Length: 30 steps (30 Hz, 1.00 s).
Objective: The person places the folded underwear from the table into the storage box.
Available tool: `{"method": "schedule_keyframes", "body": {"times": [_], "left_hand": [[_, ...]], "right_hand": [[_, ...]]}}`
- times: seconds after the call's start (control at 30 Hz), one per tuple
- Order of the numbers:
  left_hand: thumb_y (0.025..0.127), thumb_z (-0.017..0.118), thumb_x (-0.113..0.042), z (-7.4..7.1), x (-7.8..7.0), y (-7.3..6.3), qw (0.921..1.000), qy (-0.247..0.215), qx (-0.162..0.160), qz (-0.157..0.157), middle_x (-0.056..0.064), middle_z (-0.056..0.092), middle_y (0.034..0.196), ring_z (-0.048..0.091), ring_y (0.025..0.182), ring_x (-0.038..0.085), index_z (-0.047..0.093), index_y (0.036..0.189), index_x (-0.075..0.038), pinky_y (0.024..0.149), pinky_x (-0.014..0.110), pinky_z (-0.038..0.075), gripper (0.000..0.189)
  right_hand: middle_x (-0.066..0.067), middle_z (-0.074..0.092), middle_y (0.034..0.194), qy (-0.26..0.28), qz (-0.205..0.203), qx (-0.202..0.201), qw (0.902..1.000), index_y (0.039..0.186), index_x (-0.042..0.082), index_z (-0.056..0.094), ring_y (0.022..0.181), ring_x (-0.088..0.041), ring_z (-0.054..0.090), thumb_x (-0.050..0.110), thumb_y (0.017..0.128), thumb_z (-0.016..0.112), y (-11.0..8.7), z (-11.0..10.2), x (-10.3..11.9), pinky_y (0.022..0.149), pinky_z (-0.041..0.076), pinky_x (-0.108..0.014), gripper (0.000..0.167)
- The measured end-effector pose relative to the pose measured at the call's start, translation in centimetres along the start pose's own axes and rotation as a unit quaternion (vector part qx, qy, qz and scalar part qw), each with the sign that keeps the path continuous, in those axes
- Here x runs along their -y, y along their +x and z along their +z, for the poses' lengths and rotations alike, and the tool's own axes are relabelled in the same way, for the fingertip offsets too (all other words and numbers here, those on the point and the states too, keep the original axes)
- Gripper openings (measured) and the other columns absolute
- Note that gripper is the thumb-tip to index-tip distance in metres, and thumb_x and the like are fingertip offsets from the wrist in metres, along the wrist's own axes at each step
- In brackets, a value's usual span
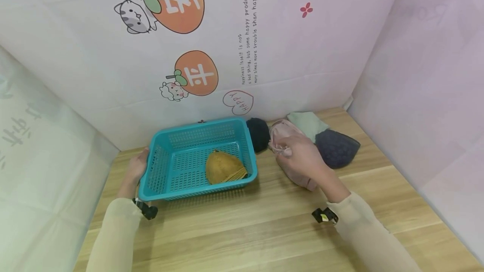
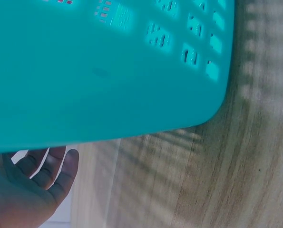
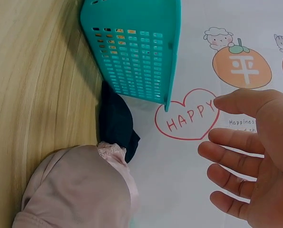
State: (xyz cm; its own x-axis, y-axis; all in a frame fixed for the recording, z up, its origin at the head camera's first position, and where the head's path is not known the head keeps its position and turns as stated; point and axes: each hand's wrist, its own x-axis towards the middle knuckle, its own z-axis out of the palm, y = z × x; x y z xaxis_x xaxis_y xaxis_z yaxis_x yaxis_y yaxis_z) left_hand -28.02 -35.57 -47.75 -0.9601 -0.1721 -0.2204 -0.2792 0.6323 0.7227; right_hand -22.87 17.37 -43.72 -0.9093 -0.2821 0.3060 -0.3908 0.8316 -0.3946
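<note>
My left hand (image 1: 138, 166) is at the left side of a turquoise plastic basket (image 1: 204, 127). In the left wrist view its visible fingers (image 2: 60, 178) lie loosely extended beside the rim, the thumb hidden behind the plastic. A mustard bra (image 1: 224, 167), folded into a cup shape, lies in the basket's right part. Over a folded pink bra (image 1: 298, 176) hovers my right hand (image 1: 300, 154). The right wrist view shows its fingers (image 3: 231, 166) relaxed and apart, with nothing between them, and the pink bra's smooth cup and lace edge below.
Right of the basket, a folded black bra (image 1: 259, 134) sits by the back wall. Beyond the pink one lie a pale green folded piece (image 1: 307, 124) and a dark navy one (image 1: 336, 148). White printed sheeting (image 1: 280, 53) closes off the wooden table (image 1: 234, 230) behind and at both sides.
</note>
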Motion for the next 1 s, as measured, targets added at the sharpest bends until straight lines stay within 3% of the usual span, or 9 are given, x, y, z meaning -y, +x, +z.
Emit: {"method": "schedule_keyframes", "body": {"times": [0.13, 0.33, 0.73, 1.0], "left_hand": [[0.1, 0.01, -0.068, 0.0, 0.0, 0.0, 1.0, -0.002, 0.0, 0.0, 0.03, 0.043, 0.148, 0.052, 0.125, 0.041, 0.025, 0.157, -0.006, 0.092, 0.042, 0.05, 0.086], [0.1, 0.01, -0.069, 0.0, 0.0, 0.0, 1.0, -0.006, -0.002, -0.004, 0.029, 0.04, 0.151, 0.049, 0.13, 0.043, 0.026, 0.157, -0.006, 0.1, 0.05, 0.046, 0.086], [0.099, 0.009, -0.07, 0.0, 0.0, 0.0, 1.0, 0.003, -0.001, -0.004, 0.029, 0.041, 0.15, 0.049, 0.129, 0.043, 0.025, 0.158, -0.007, 0.098, 0.05, 0.047, 0.087], [0.099, 0.009, -0.07, 0.0, 0.0, 0.0, 0.9999, 0.012, -0.002, -0.005, 0.028, 0.046, 0.145, 0.054, 0.122, 0.039, 0.027, 0.157, -0.007, 0.086, 0.037, 0.049, 0.088]], "right_hand": [[-0.004, 0.07, 0.124, 0.001, 0.003, -0.002, 1.0, 0.123, 0.011, 0.07, 0.12, -0.029, 0.062, 0.033, 0.09, 0.069, -0.1, 0.0, -0.3, 0.099, 0.05, -0.05, 0.039], [-0.007, 0.07, 0.123, 0.003, 0.017, 0.001, 0.9999, 0.122, 0.008, 0.07, 0.119, -0.033, 0.061, 0.035, 0.09, 0.072, -0.3, -0.2, -0.7, 0.096, 0.05, -0.054, 0.041], [-0.006, 0.072, 0.118, 0.0, 0.047, 0.005, 0.9989, 0.12, 0.01, 0.071, 0.112, -0.034, 0.061, 0.044, 0.089, 0.073, -0.8, -0.5, -1.4, 0.094, 0.049, -0.055, 0.045], [-0.009, 0.072, 0.12, -0.017, 0.044, 0.014, 0.9988, 0.121, 0.008, 0.07, 0.113, -0.038, 0.061, 0.037, 0.091, 0.071, -1.2, -0.8, -2.0, 0.094, 0.047, -0.058, 0.042]]}}
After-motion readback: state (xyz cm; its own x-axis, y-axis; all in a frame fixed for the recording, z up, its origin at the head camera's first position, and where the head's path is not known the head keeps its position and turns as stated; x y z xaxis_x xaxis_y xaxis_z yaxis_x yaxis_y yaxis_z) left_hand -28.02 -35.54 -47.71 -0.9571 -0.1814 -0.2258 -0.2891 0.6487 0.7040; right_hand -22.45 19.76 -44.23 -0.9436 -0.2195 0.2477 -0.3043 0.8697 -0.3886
